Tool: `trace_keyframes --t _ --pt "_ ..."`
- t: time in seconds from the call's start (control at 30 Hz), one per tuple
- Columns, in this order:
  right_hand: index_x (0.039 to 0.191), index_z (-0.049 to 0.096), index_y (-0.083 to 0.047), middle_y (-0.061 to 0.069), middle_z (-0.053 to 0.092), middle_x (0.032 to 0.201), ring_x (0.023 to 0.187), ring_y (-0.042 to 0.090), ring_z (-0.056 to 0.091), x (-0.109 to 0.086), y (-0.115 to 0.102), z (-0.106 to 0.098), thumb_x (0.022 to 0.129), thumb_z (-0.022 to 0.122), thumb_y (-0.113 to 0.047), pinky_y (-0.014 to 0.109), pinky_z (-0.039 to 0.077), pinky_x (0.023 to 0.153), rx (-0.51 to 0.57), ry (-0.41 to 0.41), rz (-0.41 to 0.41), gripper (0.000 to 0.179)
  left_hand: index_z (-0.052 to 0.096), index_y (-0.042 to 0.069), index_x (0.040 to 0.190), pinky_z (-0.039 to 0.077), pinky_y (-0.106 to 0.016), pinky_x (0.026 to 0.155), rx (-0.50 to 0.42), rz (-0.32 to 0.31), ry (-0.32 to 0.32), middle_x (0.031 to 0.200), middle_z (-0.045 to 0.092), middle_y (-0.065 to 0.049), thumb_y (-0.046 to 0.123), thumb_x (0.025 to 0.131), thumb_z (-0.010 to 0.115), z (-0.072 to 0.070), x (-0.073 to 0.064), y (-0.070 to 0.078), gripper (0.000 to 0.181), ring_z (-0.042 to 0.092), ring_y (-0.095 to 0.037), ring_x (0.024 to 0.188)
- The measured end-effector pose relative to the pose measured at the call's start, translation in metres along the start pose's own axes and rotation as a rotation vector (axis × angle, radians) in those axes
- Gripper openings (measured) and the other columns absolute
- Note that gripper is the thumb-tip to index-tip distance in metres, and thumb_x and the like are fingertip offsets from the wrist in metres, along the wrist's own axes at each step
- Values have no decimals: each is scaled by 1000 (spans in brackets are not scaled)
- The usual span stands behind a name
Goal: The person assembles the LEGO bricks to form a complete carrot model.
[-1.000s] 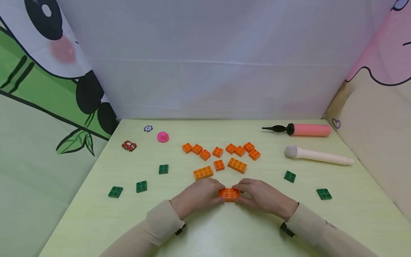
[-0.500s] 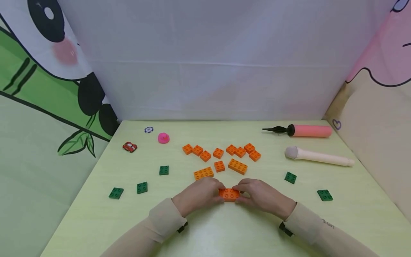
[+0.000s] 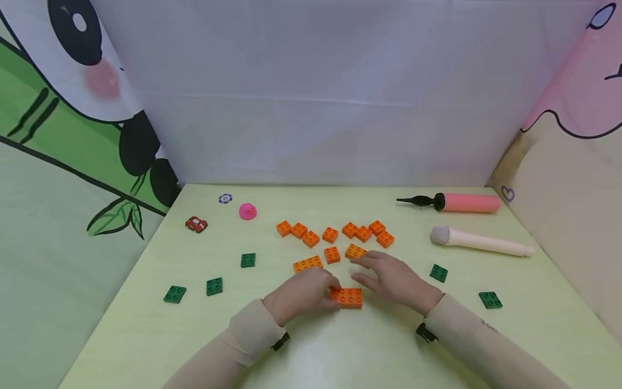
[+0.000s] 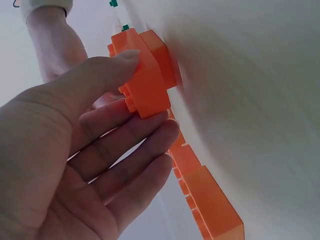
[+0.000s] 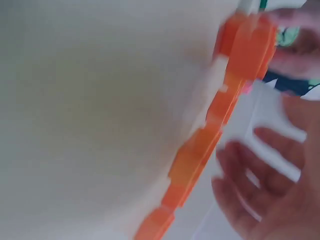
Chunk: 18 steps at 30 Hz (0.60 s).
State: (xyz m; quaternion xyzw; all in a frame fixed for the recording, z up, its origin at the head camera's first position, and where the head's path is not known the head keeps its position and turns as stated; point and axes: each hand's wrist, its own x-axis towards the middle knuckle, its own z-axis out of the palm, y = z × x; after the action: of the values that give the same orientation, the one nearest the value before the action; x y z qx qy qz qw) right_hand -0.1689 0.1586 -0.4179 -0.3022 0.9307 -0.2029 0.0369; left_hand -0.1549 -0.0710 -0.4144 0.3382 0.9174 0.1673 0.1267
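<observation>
Stacked orange bricks (image 3: 350, 298), lower centre of frame, sit pinched in the left grip (image 3: 303, 296), while the right grip (image 3: 396, 282), fingers apart, hangs near a long amber brick (image 3: 355, 251), centre, apparently mid-assembly, the next move likely needing a pinch there.

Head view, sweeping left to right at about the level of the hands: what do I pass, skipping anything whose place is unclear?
First green brick → second green brick → third green brick → left hand → held orange brick → right hand → fourth green brick → fifth green brick.
</observation>
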Motion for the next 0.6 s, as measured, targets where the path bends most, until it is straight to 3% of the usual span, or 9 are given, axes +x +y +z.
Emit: trace_keyframes --t 0.1,0.23,0.4,0.6 --pt "133 64 -12 8 66 119 101 26 64 16 10 1 94 70 -36 47 53 89 -158 81 8 46 77 13 104 46 -20 66 -10 2 4 80 64 12 26 87 79 1 -1 -2 21 52 -6 68" --pt "132 65 -10 9 67 110 84 21 62 30 22 2 90 74 -29 41 53 78 -238 44 -6 47 78 13 104 48 -19 68 -21 23 19 84 67 11 25 87 79 4 -1 -3 22 54 -6 69" --pt "135 63 -9 11 65 117 91 21 62 31 27 -2 93 71 -22 39 55 82 -166 -21 15 44 78 13 106 49 -19 71 -34 43 41 90 70 9 24 87 78 4 -1 -3 22 55 -4 72" --pt "135 64 -15 5 65 117 104 22 61 14 25 -12 94 70 -19 41 54 90 -71 33 -27 42 77 11 109 50 -20 73 -53 17 29 93 71 7 24 88 77 1 -3 -4 25 55 -5 75"
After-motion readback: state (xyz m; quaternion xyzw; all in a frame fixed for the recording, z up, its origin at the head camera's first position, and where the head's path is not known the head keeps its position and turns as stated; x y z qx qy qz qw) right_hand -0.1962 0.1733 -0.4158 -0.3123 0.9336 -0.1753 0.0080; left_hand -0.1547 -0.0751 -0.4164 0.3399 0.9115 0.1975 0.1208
